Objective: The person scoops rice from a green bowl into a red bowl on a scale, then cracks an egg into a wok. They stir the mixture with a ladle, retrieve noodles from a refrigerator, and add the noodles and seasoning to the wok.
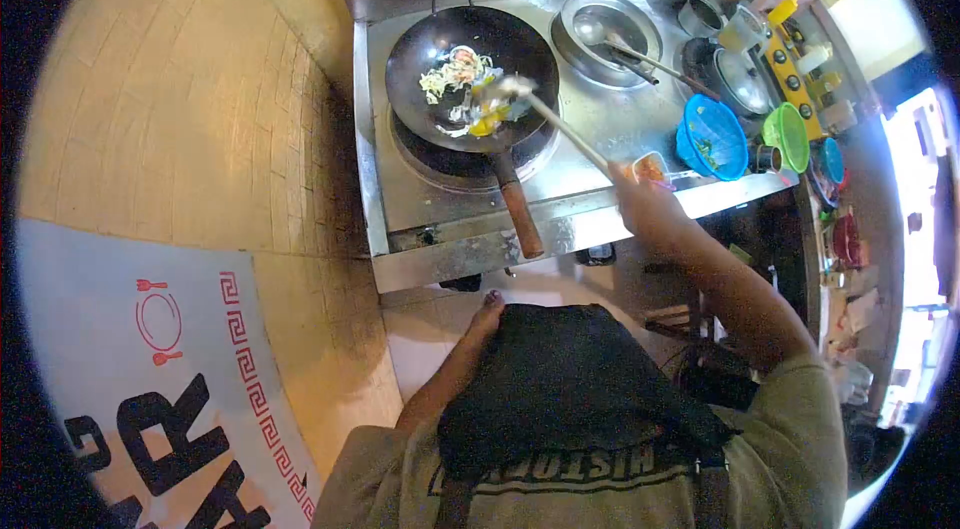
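Note:
My right hand [650,207] is closed round the end of a long-handled cooking ladle [570,132]; the ladle's head is blurred among the food. That food [475,94] is pale shreds with bright yellow, egg-like pieces, lying in a black wok [415,54]. The wok sits on the left burner, its wooden handle [520,219] pointing towards me. Just behind my right hand stands a small tub [650,169] of orange-red bits. My left hand [491,305] is low by the stove's front edge, beside the apron [570,369]; its fingers are too small and hidden to read.
Right of the wok, a metal pot [567,54] holds utensils. A blue basket [712,134], a green basket [790,136] and a lidded pan [742,84] stand farther right. A tiled wall [300,129] borders the stove on the left.

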Demonstrator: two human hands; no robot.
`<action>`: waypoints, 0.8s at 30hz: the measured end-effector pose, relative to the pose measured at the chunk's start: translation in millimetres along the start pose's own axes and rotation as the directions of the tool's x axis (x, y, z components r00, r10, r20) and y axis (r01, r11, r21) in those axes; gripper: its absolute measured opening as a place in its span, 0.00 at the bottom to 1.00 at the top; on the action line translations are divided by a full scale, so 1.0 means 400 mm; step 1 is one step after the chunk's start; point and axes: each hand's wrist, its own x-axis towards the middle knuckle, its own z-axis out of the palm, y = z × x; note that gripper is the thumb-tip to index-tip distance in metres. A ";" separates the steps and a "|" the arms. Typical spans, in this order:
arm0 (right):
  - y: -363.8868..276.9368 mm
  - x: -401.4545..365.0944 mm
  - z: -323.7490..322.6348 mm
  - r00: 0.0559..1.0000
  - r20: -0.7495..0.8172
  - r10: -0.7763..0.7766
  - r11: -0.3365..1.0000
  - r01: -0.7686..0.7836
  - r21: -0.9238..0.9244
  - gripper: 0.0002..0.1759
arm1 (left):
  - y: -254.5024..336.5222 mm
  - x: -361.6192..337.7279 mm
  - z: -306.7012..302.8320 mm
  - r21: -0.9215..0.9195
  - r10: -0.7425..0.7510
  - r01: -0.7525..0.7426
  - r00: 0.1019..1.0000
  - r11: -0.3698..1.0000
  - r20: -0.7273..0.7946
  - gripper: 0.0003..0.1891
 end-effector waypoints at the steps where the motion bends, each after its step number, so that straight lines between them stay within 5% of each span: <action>1: -0.002 0.042 -0.005 0.996 0.078 0.051 0.996 -0.057 0.069 0.31 | 0.026 0.018 0.008 -0.054 -0.048 0.052 0.996 0.997 0.074 0.35; 4: -0.134 0.150 -0.193 0.952 0.249 0.178 0.904 -0.258 0.341 0.29 | 0.040 0.136 0.064 -0.461 -0.126 0.180 0.981 0.869 0.144 0.31; 5: -0.155 0.128 -0.222 0.981 0.190 0.044 0.977 -0.082 0.196 0.29 | 0.039 0.173 0.068 -0.575 -0.097 0.197 0.975 0.794 0.199 0.30; 7: -0.114 0.044 -0.137 0.987 0.160 0.015 0.966 -0.056 0.252 0.27 | 0.026 0.232 0.079 -0.760 -0.027 0.261 0.952 0.596 0.305 0.28; 8: -0.102 0.016 -0.128 0.983 0.179 0.046 0.957 -0.095 0.274 0.27 | 0.000 0.240 0.071 -0.747 0.068 0.365 0.875 0.556 0.478 0.29; 10: -0.128 0.013 -0.300 0.896 0.354 0.269 0.888 -0.373 0.270 0.26 | 0.093 0.147 0.084 -0.679 -0.068 0.406 0.882 0.611 0.466 0.30; 14: -0.138 0.132 -0.203 0.939 0.207 0.276 0.745 -0.345 0.572 0.26 | 0.123 0.213 0.153 -0.664 -0.115 0.339 0.926 0.666 0.358 0.31; 15: -0.177 0.155 -0.271 0.885 0.337 0.322 0.723 -0.459 0.517 0.27 | 0.112 0.280 0.182 -0.690 -0.076 0.280 0.947 0.667 0.311 0.31; 17: -0.180 0.116 -0.254 0.964 0.204 0.170 0.750 -0.261 0.608 0.26 | 0.107 0.365 0.240 -0.719 -0.012 0.179 0.973 0.672 0.231 0.31; 22: -0.148 0.025 -0.310 0.851 0.444 0.279 0.877 -0.415 0.243 0.30 | 0.059 0.320 0.193 -0.570 0.030 0.052 0.991 0.820 0.134 0.31; 24: -0.111 0.080 -0.245 0.925 0.270 0.267 0.869 -0.352 0.347 0.28 | 0.019 0.218 0.136 -0.431 0.012 0.042 0.992 0.902 0.122 0.31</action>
